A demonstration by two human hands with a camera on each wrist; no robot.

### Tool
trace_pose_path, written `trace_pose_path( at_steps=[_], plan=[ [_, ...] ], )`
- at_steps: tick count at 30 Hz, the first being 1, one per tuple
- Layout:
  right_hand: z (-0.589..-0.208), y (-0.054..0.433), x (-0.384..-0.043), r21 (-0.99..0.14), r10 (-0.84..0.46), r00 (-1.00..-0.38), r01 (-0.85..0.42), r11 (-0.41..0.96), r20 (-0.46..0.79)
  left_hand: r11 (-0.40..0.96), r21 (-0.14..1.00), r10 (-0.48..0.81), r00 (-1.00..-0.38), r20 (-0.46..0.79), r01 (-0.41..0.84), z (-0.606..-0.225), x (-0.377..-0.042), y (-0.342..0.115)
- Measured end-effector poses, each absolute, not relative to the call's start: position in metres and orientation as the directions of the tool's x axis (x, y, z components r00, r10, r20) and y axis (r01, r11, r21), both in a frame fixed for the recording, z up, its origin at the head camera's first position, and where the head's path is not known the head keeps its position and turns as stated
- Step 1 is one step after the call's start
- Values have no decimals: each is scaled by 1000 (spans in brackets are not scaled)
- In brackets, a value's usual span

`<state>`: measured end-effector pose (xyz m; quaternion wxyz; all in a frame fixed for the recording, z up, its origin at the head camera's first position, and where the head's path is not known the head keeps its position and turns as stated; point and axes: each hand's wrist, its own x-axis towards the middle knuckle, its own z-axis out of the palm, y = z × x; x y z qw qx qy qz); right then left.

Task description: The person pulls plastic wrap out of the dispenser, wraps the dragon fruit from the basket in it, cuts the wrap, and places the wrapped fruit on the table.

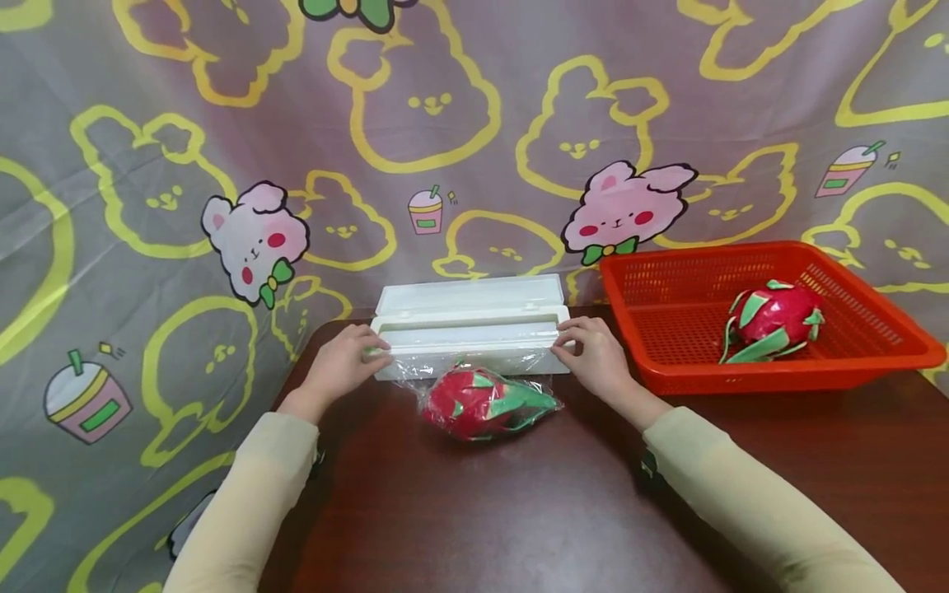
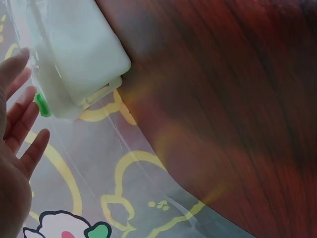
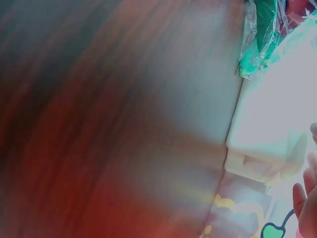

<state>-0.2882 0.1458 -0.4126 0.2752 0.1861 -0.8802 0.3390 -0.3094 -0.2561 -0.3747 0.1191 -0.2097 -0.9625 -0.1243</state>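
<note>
A red dragon fruit [image 1: 474,405] with green scales lies on the table, covered in clear cling film [image 1: 530,362]. Behind it stands the white cling film dispenser [image 1: 474,359], its lid [image 1: 470,296] raised and a pale roll inside. My left hand [image 1: 344,362] is at the dispenser's left front corner, pinching the film's edge beside a green slider [image 2: 42,104]. At the opposite corner my right hand [image 1: 593,354] pinches the film between thumb and fingers. The right wrist view is washed out around the dispenser [image 3: 267,129], so that fingertip contact is hidden.
To the right sits a red plastic basket [image 1: 741,377] holding another dragon fruit [image 1: 778,315]. A patterned curtain [image 1: 474,123] hangs close behind the dark wooden table [image 1: 482,511] and along its left side.
</note>
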Motion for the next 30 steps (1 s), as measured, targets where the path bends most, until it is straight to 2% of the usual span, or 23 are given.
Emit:
trace_pose_path(
  at_steps=[4,9,13,18,22,30],
  plan=[
    [-408,146,-287,-563,-135,-802,-517,645,581,867,174,406,-865,295,467,-374,-310,-256],
    [-406,145,-285,-676,-113,-883,-425,602,455,874,167,401,-871,286,457,-374,-308,-256],
    [-403,146,-282,-740,-95,-920,-363,567,379,869,133,424,-856,296,476,-376,-309,-256],
    [-406,147,-282,-821,-108,-941,-334,463,322,849,61,479,-814,328,524,-377,-312,-254],
    [-410,146,-282,-889,-134,-958,-284,359,252,848,82,473,-818,327,523,-376,-308,-252],
    [-411,151,-284,-919,-153,-960,-270,287,235,825,43,512,-777,368,564,-377,-311,-249]
  ],
)
